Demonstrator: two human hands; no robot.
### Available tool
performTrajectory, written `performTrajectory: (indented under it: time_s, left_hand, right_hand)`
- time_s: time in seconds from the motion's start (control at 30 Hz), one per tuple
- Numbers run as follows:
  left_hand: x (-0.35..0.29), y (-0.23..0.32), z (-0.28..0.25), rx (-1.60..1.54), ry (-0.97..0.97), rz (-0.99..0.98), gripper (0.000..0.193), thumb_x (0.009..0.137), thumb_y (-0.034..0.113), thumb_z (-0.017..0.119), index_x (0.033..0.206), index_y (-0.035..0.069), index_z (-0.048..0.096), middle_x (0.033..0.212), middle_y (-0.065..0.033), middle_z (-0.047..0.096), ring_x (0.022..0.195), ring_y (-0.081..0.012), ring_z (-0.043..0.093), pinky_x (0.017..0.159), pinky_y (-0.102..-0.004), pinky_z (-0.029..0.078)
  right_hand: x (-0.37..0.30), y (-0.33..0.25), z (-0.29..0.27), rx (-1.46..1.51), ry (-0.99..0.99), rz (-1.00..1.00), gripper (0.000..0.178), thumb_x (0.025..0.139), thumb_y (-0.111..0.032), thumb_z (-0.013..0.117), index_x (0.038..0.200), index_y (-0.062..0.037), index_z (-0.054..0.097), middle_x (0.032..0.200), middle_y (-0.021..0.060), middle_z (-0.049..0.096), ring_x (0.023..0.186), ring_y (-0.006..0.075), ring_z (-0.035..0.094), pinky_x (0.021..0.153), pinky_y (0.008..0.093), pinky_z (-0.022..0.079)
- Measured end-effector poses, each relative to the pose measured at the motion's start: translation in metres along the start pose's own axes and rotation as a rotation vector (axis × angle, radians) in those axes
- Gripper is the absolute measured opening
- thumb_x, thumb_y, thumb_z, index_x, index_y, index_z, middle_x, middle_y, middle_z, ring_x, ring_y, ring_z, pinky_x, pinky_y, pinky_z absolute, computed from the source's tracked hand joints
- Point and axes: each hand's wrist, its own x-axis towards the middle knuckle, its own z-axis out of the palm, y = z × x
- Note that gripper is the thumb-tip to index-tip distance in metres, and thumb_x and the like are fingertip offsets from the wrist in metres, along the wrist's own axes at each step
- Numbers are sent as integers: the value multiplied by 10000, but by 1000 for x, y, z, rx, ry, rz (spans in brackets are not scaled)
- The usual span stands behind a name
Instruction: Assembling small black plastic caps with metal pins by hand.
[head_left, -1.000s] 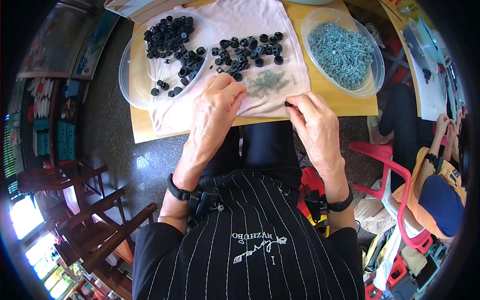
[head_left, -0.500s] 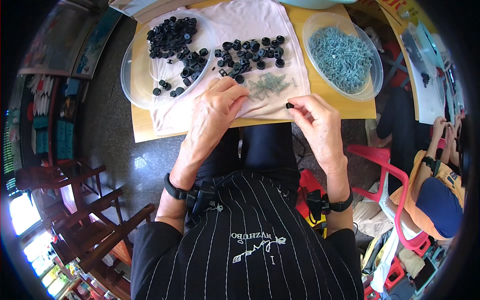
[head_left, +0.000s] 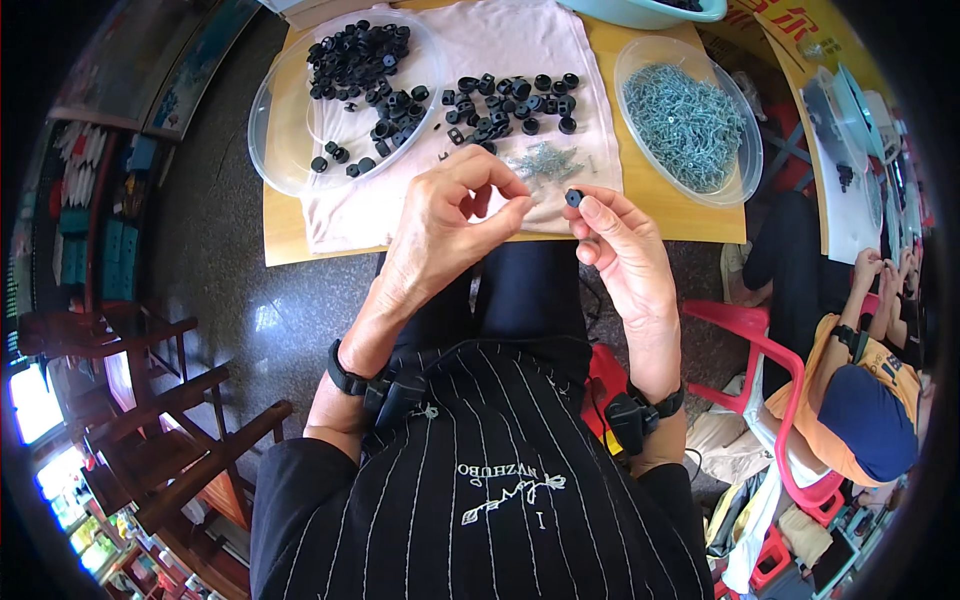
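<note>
Between the thumb and fingers of my right hand (head_left: 625,240) is a small black plastic knob (head_left: 573,198), its end with a central hole turned up. My left hand (head_left: 455,215) is pinched just left of it, fingertips apart from the knob; whatever they hold is too small to make out. Behind my hands a small heap of silvery screws (head_left: 545,162) lies on the pale pink cloth (head_left: 350,225). Beyond it, loose black knobs (head_left: 520,90) are spread in a group on the cloth.
At the left, a clear round tray (head_left: 275,165) holds many black parts. A clear tub (head_left: 752,170) full of screws stands at the right of the wooden table (head_left: 715,222). A pink chair (head_left: 775,355) and a seated person (head_left: 865,400) are farther right; wooden chairs (head_left: 170,440) stand at lower left.
My left hand has moved right from the screw heap's edge toward the right hand. My right hand has turned the black knob so its holed end shows.
</note>
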Motion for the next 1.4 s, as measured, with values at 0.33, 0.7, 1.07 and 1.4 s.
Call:
performTrajectory:
  time_s: [0.33,0.7,1.07,1.4]
  left_hand:
    - [1,7,2,21,-49,4,101,744,94,685,784,17,633,719,-21,551,567,-87,437,515,-245,377]
    - [-7,16,2,398,-18,306,131,705,-8,686,792,37,599,802,-77,579,719,-224,603,641,-305,491]
    - [-12,12,3,317,-41,245,135,701,19,675,782,37,570,794,-81,570,699,-260,596,598,-342,485]
    - [-26,-19,-30,341,147,-57,179,802,101,706,968,42,673,844,-47,611,611,-121,510,574,-250,448]
  right_hand:
    - [-1,3,3,-37,-30,12,241,883,-139,663,1088,-16,640,900,56,670,722,52,577,554,177,477]
    - [-6,3,10,-313,-10,-133,225,875,-98,660,1071,11,643,910,66,679,759,94,631,601,202,524]
    - [-6,15,12,-211,-47,-118,202,863,-68,670,1040,28,658,917,77,675,788,114,646,643,224,540]
    - [-3,12,9,-297,36,-195,220,865,-55,660,1071,17,635,942,64,663,805,104,628,636,227,533]
